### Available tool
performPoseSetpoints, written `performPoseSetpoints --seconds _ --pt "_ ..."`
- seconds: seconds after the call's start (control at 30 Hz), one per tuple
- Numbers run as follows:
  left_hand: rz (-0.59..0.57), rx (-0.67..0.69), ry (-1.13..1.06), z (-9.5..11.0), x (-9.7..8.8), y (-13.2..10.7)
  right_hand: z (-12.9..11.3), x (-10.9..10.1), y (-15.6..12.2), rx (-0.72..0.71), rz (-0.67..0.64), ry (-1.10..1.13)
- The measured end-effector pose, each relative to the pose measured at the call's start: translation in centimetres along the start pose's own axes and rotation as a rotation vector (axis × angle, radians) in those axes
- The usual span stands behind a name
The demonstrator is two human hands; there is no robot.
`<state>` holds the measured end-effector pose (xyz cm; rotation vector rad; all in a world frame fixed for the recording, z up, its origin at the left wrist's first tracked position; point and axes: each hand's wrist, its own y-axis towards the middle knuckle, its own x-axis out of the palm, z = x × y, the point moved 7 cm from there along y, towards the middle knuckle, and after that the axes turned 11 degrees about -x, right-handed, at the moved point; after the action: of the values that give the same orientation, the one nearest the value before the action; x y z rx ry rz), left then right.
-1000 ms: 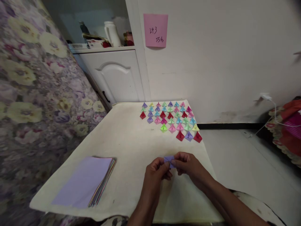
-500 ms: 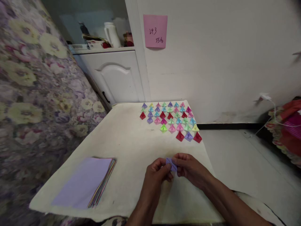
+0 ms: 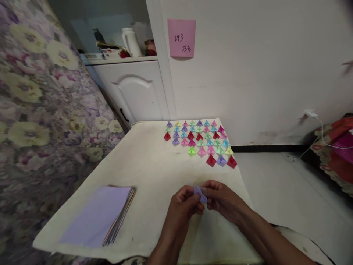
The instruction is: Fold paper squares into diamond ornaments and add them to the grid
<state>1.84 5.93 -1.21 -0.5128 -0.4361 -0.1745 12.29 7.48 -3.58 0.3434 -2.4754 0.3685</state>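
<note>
A small folded purple paper (image 3: 200, 195) is held above the near part of the table. My left hand (image 3: 184, 203) pinches its left side between thumb and fingers. On the right side, my right hand (image 3: 223, 198) grips it with thumb and fingertips, which partly cover the folds. Beyond my hands lie rows of small folded paper pieces (image 3: 202, 151) in red, purple, pink, green, blue and yellow. To the left is a stack of coloured paper sheets (image 3: 96, 217), a purple one on top.
The cream-covered table (image 3: 143, 173) reaches back to a white cabinet (image 3: 135, 88). A floral curtain (image 3: 41, 129) hangs along the left. A pink note (image 3: 182, 38) is stuck on the wall. At right, a charger with white cable (image 3: 311, 114) hangs near red cloth (image 3: 340, 143).
The purple paper has been tilted slightly between my fingers and its right part is folded or turned a little. My hands stay in almost the same place.
</note>
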Motion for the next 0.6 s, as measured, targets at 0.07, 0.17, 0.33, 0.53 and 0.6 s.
performPoseSetpoints --seconds 0.07,0.17,0.33,0.53,0.6 --pt "-0.002 -0.005 -0.03 0.0 0.0 0.0 0.1 0.0 0.1 -0.005 0.006 0.019" --pt "0.007 -0.03 -0.073 -0.1 -0.1 -0.1 0.3 0.0 0.1 -0.006 0.018 0.056" --pt "-0.001 -0.04 -0.091 -0.1 -0.1 -0.1 0.5 0.1 0.0 0.028 0.031 0.084" --pt "0.042 -0.026 -0.089 -0.4 -0.4 -0.2 1.2 0.3 0.0 0.05 0.018 0.165" --pt "0.046 -0.032 -0.093 -0.5 -0.4 -0.2 1.5 0.3 0.1 0.046 0.015 0.179"
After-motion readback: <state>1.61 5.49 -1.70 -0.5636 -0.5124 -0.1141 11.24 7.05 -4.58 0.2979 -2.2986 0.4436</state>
